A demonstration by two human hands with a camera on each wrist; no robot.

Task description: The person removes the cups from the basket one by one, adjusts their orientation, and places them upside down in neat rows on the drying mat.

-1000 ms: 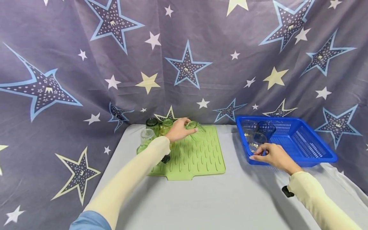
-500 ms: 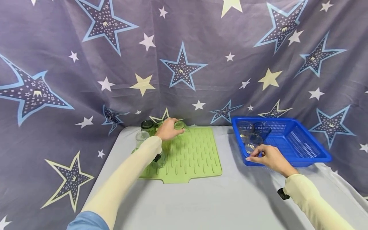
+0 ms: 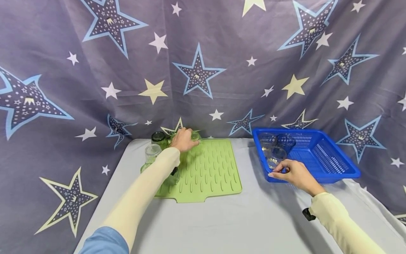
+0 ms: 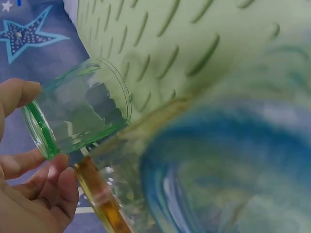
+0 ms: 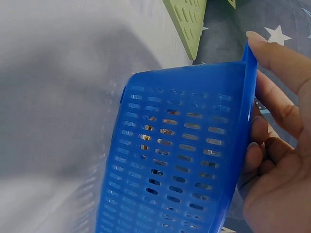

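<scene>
My left hand (image 3: 184,140) reaches over the green drying mat (image 3: 210,169). Its thumb and fingers grip the thick base of a green-tinted glass (image 4: 80,114), whose mouth faces the mat in the left wrist view; whether the rim touches is unclear. Right beside it stands an amber-tinted glass (image 4: 104,196), and a blurred blue-rimmed glass (image 4: 167,141) fills the near corner. At the right, my right hand (image 3: 296,174) pinches the rim of a blue basket (image 5: 180,141), thumb on one side and fingers on the other. Clear glasses (image 3: 276,156) sit at the basket's left end.
Along the mat's left side are a dark green glass (image 3: 159,139), a clear one (image 3: 153,151) and others partly behind my left sleeve. A pale cloth covers the table (image 3: 206,225). A star-patterned curtain (image 3: 133,70) hangs right behind.
My left hand has shifted left with the green glass, toward the other glasses, and the glass has gone from tilted to more upright. My right hand stays on the basket rim.
</scene>
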